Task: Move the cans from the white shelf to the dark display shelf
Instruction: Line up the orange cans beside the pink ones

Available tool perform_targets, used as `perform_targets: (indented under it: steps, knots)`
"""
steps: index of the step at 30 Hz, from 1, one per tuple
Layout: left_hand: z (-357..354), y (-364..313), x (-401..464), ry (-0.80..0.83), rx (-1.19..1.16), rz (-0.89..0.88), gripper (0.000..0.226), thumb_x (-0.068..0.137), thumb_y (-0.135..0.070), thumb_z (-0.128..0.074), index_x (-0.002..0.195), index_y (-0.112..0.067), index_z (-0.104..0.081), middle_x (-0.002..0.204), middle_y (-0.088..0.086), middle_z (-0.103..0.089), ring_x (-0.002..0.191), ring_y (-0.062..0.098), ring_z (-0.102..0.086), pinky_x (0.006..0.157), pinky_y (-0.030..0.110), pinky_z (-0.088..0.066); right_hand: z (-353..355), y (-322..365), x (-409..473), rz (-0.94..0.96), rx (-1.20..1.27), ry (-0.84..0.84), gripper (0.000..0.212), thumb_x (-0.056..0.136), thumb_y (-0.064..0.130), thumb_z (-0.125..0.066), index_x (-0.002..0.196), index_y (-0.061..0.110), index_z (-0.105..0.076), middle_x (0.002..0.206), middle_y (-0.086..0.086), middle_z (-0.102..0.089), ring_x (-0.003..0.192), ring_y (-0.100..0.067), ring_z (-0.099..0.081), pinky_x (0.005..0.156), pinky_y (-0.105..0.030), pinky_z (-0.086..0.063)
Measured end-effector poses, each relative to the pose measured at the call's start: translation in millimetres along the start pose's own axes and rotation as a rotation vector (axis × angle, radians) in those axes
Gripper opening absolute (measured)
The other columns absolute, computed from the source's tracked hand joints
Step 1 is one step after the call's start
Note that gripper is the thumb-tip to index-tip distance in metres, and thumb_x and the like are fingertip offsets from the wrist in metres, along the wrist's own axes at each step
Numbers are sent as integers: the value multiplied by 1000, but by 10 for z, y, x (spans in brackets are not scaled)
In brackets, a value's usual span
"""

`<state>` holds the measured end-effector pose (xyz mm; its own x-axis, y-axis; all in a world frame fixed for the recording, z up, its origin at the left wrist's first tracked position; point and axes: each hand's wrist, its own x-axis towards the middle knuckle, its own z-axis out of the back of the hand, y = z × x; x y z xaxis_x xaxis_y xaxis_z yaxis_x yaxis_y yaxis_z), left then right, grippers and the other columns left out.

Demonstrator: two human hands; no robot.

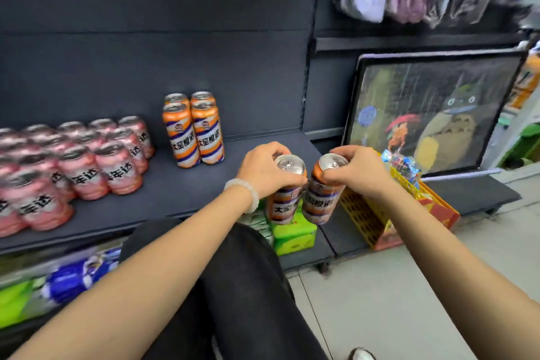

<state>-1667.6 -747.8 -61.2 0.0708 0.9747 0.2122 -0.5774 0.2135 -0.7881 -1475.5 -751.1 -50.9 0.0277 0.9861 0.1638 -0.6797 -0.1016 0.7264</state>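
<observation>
I see my left hand [264, 168] curled over the top of 1 orange can [285, 200], and my right hand [355, 171] gripping the rim of a second orange can [320, 199]; both cans are upright in the air, side by side and almost touching, just off the front right corner of the dark shelf [175, 193]. On that shelf stand 4 orange cans [194, 131] in a tight block, with a cluster of pink cans [73, 164] to their left. A yellow basket [368, 219] sits on the floor behind my right wrist, holding what may be wrapped bottles, though the blur hides the detail.
</observation>
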Motion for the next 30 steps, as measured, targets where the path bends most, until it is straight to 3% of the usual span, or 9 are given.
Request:
perform_targets:
  steps: [4, 7, 10, 13, 17, 22, 26, 30]
  knots:
    - [583, 32, 130, -82, 25, 12, 42, 52, -41, -83, 88, -29, -65, 92, -8, -68, 87, 10, -63, 80, 32, -54, -134, 493, 310, 71, 66, 15, 51, 39, 52, -64, 81, 22, -71, 76, 3, -69, 77, -8, -62, 73, -32, -55]
    - [955, 127, 205, -110, 16, 42, 37, 61, -34, -84, 92, -27, -66, 90, -10, -67, 85, 5, -63, 75, 24, -54, -300, 841, 504, 107, 99, 85, 21, 58, 32, -77, 77, 29, -69, 85, 3, -71, 87, -15, -66, 80, -35, -56]
    - [1243, 276, 269, -139, 5, 97, 34, 64, -31, -84, 94, -26, -67, 79, -13, -64, 77, 0, -61, 65, 19, -54, -508, 1131, 671, 144, 77, 166, 12, 65, 25, -76, 75, 27, -70, 84, 1, -71, 83, -14, -65, 74, -31, -54]
    - [1485, 468, 375, -175, 32, 150, 37, 60, -37, -85, 91, -35, -66, 82, -15, -64, 83, 4, -62, 64, 22, -52, -747, 1348, 872, 146, 72, 230, 16, 66, 22, -77, 80, 18, -73, 79, -2, -70, 71, -10, -59, 64, -24, -50]
    - [1717, 711, 568, -199, 75, 182, 31, 57, -37, -86, 77, -41, -62, 82, -15, -67, 81, 2, -63, 70, 22, -52, -1045, 1561, 1198, 164, 43, 312, 14, 65, 23, -78, 78, 19, -72, 71, 3, -66, 65, -6, -55, 54, -16, -44]
    - [1828, 1020, 803, -242, 37, 227, 32, 56, -37, -86, 78, -37, -62, 74, -13, -66, 76, 5, -62, 65, 22, -48, -1401, 1670, 1504, 201, 16, 355, 28, 62, 24, -77, 87, 13, -72, 82, -10, -69, 69, -7, -55, 59, -20, -45]
    - [1787, 1245, 912, -264, -18, 233, 35, 60, -31, -87, 84, -37, -62, 82, -14, -67, 80, -1, -62, 67, 17, -47, -1589, 1661, 1612, 210, -16, 412, 26, 63, 26, -76, 85, 12, -71, 74, -4, -67, 69, -13, -57, 60, -22, -47]
    - [1788, 1434, 973, -207, 27, 225, 34, 61, -40, -83, 87, -42, -61, 94, -12, -67, 86, 1, -63, 75, 24, -52, -1650, 1623, 1602, 222, -13, 445, 26, 67, 25, -76, 92, 21, -71, 89, -1, -70, 74, -7, -60, 57, -9, -44]
